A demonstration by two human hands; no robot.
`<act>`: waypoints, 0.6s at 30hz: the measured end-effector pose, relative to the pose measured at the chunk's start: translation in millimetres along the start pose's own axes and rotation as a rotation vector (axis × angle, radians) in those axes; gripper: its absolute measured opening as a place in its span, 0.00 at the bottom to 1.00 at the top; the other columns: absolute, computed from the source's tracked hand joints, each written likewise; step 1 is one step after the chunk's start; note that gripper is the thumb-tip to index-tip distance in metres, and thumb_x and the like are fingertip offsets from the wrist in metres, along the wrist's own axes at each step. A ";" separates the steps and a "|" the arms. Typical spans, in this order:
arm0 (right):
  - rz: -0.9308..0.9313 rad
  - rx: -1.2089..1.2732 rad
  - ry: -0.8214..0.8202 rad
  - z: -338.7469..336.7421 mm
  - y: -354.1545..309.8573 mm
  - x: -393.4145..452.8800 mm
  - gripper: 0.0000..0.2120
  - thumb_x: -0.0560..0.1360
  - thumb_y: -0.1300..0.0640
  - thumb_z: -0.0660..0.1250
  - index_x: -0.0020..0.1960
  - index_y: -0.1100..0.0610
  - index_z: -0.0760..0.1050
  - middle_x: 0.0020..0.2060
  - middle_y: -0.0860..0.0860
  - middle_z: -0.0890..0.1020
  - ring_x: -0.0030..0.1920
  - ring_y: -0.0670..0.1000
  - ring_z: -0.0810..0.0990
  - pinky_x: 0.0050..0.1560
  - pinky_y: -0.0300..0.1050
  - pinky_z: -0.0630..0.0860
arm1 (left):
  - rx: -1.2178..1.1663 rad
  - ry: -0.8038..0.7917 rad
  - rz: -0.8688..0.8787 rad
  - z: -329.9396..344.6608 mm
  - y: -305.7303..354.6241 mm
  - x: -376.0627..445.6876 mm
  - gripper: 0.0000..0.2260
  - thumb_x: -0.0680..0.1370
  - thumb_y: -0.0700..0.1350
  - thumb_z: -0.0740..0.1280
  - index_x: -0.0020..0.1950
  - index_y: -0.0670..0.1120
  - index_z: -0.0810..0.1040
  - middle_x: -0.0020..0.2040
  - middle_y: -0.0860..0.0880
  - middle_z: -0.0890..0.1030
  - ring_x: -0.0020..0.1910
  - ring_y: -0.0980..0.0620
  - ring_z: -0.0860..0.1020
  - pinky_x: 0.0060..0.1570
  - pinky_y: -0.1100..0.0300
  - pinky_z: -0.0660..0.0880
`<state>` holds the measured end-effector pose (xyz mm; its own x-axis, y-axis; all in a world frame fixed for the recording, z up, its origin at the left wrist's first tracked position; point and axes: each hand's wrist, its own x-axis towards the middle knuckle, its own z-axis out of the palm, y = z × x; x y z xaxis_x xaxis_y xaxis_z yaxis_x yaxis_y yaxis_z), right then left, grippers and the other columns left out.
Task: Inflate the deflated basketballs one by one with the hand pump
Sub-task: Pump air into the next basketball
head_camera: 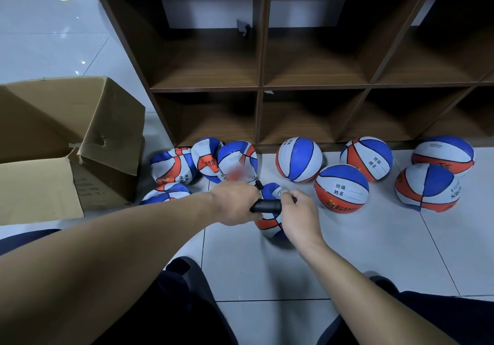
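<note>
Both hands on the hand pump (pixel 267 206) over one basketball (pixel 270 225) on the floor (pixel 361 251).

We saw little of the ball, most of it hidden beneath the left hand (pixel 235 203) and right hand (pixel 299 215). Left fingers were wrapped round the pump's black barrel; right fingers were clenched on its handle end, largely concealed. Limp balls (pixel 173 167) lay left beside a cardboard box (pixel 66 141), round balls (pixel 340 188) right.

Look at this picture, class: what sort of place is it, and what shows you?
Probably a school sports storeroom: wooden cubby shelving on a tiled floor, an opened cardboard box, and basketballs printed with class and name lines.
</note>
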<state>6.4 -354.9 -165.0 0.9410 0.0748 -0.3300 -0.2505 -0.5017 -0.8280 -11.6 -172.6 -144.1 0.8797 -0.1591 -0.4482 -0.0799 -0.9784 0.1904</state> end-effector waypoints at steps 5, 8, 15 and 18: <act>0.024 0.006 0.051 -29.9 1.9 17.9 0.17 0.84 0.57 0.61 0.35 0.56 0.68 0.30 0.49 0.70 0.34 0.53 0.68 0.37 0.48 0.64 | 0.011 -0.001 -0.055 -5.5 -22.5 -2.9 0.11 0.83 0.59 0.68 0.48 0.53 0.79 0.41 0.52 0.80 0.41 0.50 0.79 0.41 0.53 0.77; 0.108 0.081 0.123 -49.3 11.3 30.7 0.19 0.82 0.56 0.63 0.34 0.53 0.62 0.30 0.48 0.65 0.36 0.54 0.64 0.38 0.49 0.62 | 0.029 -0.034 -0.092 -7.1 -38.4 -4.4 0.11 0.83 0.60 0.69 0.50 0.54 0.79 0.41 0.53 0.80 0.42 0.51 0.79 0.41 0.54 0.76; 0.126 0.105 0.180 -41.0 10.1 24.5 0.19 0.82 0.59 0.62 0.34 0.54 0.61 0.29 0.48 0.66 0.34 0.54 0.64 0.39 0.50 0.64 | 0.049 -0.017 -0.072 2.0 -29.8 -2.7 0.12 0.83 0.61 0.68 0.47 0.54 0.78 0.41 0.53 0.80 0.42 0.50 0.80 0.45 0.51 0.79; 0.067 0.051 0.192 -31.6 2.4 14.5 0.19 0.83 0.59 0.61 0.33 0.54 0.64 0.30 0.50 0.69 0.33 0.54 0.67 0.38 0.51 0.65 | 0.025 0.002 -0.071 2.3 -25.0 -2.7 0.12 0.83 0.61 0.68 0.47 0.54 0.78 0.41 0.52 0.80 0.42 0.50 0.80 0.46 0.49 0.81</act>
<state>26.6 -382.3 -157.4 0.9468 -0.1256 -0.2964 -0.3204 -0.4556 -0.8305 -13.1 -148.0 -149.7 0.8846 -0.0891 -0.4577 -0.0292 -0.9902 0.1364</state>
